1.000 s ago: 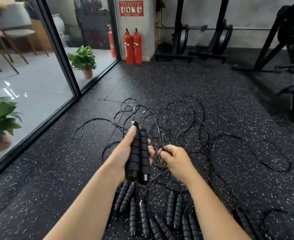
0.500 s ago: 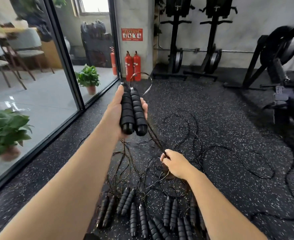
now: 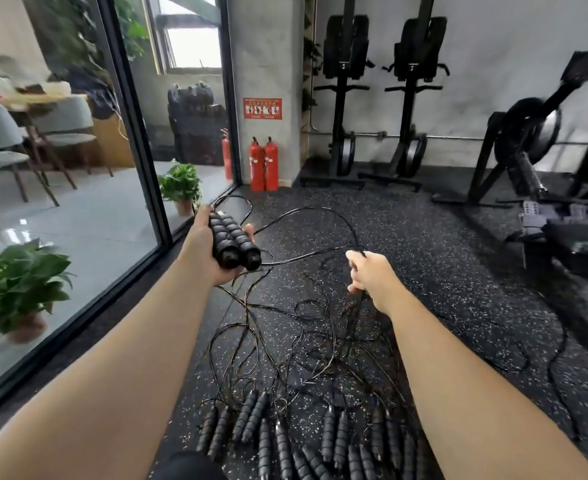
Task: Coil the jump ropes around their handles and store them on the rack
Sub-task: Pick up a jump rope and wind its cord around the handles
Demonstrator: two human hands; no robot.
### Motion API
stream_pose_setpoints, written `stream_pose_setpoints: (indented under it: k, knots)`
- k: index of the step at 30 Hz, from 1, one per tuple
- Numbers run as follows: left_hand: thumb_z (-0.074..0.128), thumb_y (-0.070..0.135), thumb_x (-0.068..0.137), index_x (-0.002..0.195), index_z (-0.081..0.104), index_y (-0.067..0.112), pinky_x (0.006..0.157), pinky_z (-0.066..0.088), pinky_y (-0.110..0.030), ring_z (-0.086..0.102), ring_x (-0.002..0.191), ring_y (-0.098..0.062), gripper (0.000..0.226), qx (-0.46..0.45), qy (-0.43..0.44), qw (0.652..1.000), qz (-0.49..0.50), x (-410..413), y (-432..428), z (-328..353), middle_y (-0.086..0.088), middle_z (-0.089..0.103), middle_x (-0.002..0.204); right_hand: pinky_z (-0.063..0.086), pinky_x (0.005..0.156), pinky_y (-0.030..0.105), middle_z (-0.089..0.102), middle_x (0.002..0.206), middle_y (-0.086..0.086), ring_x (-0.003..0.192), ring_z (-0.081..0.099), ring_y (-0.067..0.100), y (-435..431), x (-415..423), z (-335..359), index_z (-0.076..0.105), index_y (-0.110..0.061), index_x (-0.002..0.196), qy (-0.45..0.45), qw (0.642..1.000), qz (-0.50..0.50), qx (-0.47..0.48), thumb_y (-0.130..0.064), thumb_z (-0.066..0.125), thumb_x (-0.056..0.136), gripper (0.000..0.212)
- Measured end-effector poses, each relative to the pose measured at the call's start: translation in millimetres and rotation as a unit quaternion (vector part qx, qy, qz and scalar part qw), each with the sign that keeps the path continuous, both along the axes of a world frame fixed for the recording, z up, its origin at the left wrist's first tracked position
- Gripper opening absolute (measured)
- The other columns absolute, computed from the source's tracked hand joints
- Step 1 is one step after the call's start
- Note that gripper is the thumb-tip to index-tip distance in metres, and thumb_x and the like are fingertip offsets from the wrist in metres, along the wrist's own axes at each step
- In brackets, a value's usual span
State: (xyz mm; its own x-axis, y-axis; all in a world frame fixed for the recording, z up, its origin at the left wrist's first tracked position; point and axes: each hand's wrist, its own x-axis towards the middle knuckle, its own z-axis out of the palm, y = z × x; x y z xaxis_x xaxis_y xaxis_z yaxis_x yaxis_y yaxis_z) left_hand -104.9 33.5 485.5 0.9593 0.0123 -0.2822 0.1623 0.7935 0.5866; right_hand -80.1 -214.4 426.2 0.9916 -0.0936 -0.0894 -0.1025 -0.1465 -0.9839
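Note:
My left hand (image 3: 204, 252) grips two black ribbed jump-rope handles (image 3: 233, 242) side by side, raised over the floor. Their thin black rope (image 3: 315, 211) arcs from the handles across to my right hand (image 3: 372, 275), which holds it in curled fingers at about the same height. Below my hands a tangle of black ropes (image 3: 306, 344) spreads over the speckled rubber floor. Several more pairs of black handles (image 3: 285, 438) lie in a row at the bottom of the view. No rack for the ropes is visible.
A glass wall with a black frame (image 3: 136, 140) runs along the left, with potted plants (image 3: 15, 282) behind it. Red fire extinguishers (image 3: 263, 164) stand by a pillar. Rowing machines (image 3: 375, 109) and other gym equipment (image 3: 542, 216) line the back and right.
My right hand has risen from low over the tangle and pulled the rope out to the right. My left hand has dropped a little, its handles now tilted towards me. The camera has tilted up.

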Motion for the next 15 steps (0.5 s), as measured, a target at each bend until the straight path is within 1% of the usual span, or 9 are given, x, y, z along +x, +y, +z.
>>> stream_pose_setpoints:
  k: [2,4,6,8,10,12,14,15]
  knots:
    - [0.052,0.064,0.091,0.082,0.054,0.017,0.053,0.056,-0.026,0.064,0.055,-0.019,0.048,-0.003,0.025,1.0,0.01,-2.5,8.9,-11.7,-0.005,0.063,0.075,0.04,0.056,0.028,0.032,0.045,-0.004,0.041,0.03,0.012,-9.4,-1.0,16.3,0.046,-0.011,0.061,-0.015,1.0,0.003,0.008,-0.013,0.058,0.091,0.032]
    - [0.052,0.063,0.092,0.082,0.054,0.017,0.054,0.055,-0.026,0.065,0.055,-0.019,0.047,-0.007,0.043,0.999,0.031,-2.5,22.4,-21.5,-0.003,0.064,0.07,0.033,0.055,0.028,0.034,0.045,-0.004,0.038,0.027,0.01,-24.4,-1.5,27.8,0.052,-0.009,0.059,-0.028,0.999,0.018,0.013,-0.01,0.063,0.085,0.028]
    - [0.051,0.063,0.092,0.083,0.055,0.018,0.055,0.056,-0.026,0.066,0.055,-0.019,0.046,-0.003,0.058,0.997,0.054,-1.9,35.2,-27.2,0.001,0.063,0.077,0.022,0.055,0.029,0.035,0.051,-0.001,0.043,0.023,0.012,-40.8,-2.7,35.4,0.059,-0.007,0.059,-0.035,0.999,0.019,0.015,-0.008,0.065,0.081,0.023]
    - [0.05,0.063,0.092,0.086,0.055,0.018,0.054,0.056,-0.026,0.066,0.053,-0.019,0.045,0.005,0.069,0.995,0.07,0.7,42.6,-29.9,0.001,0.062,0.081,0.016,0.054,0.03,0.036,0.047,-0.003,0.045,0.02,0.012,-52.7,-4.2,41.5,0.062,-0.006,0.062,-0.04,0.998,0.008,0.038,-0.006,0.061,0.081,0.019]
    - [0.048,0.063,0.092,0.092,0.055,0.019,0.054,0.056,-0.027,0.066,0.051,-0.019,0.044,0.022,0.069,0.995,0.063,1.0,41.9,-29.9,0.002,0.062,0.088,0.013,0.053,0.029,0.043,0.043,-0.004,0.042,0.02,0.01,-55.4,-3.2,50.1,0.058,-0.005,0.063,-0.037,0.996,-0.005,0.084,-0.007,0.051,0.086,0.024]
    - [0.048,0.065,0.091,0.092,0.054,0.021,0.056,0.057,-0.027,0.066,0.051,-0.018,0.045,0.026,0.072,0.996,0.054,-0.2,36.6,-29.7,0.003,0.061,0.089,0.01,0.053,0.027,0.043,0.044,-0.004,0.036,0.02,0.007,-49.9,0.6,66.3,0.059,-0.005,0.059,-0.027,0.992,-0.009,0.12,-0.007,0.044,0.091,0.036]
    - [0.048,0.067,0.091,0.089,0.055,0.019,0.058,0.057,-0.026,0.066,0.055,-0.017,0.049,0.042,0.074,0.995,0.043,-2.4,27.5,-29.5,0.001,0.062,0.087,0.014,0.05,0.023,0.042,0.053,-0.001,0.031,0.022,0.005,-39.8,2.1,91.2,0.06,-0.007,0.045,-0.032,0.989,-0.02,0.145,-0.006,0.041,0.095,0.054]
    - [0.048,0.068,0.091,0.091,0.056,0.019,0.058,0.057,-0.027,0.065,0.058,-0.017,0.049,0.036,0.077,0.995,0.042,-4.3,21.5,-29.6,0.0,0.063,0.087,0.021,0.046,0.019,0.043,0.055,0.0,0.03,0.028,0.003,-33.6,1.7,104.6,0.06,-0.006,0.046,-0.063,0.986,-0.026,0.155,-0.003,0.041,0.095,0.052]
